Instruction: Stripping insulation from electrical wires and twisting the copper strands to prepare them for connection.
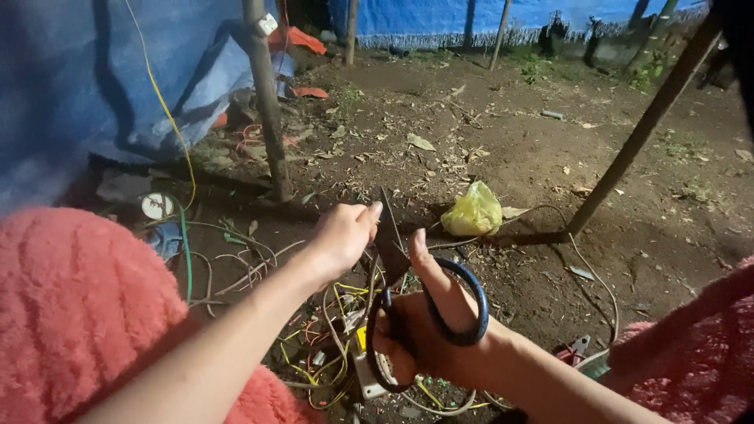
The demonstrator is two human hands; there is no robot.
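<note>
Hands meet at centre frame: right hand (428, 330) reaches in from the lower right, fingers clamped through the black loop handles of large scissors (404, 290), blades pointing up. Left hand (342, 235) extends from the lower left, fingertips pinched together just beside the blade tip, above tangled wires (330, 330) on the dirt ground (510, 141); what it pinches is too small to tell.

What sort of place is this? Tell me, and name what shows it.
Probably a makeshift outdoor work spot under a tarp shelter: bare dirt ground strewn with dry leaves, blue tarpaulin walls on rough wooden poles, and a tangle of loose wires below the hands.
</note>
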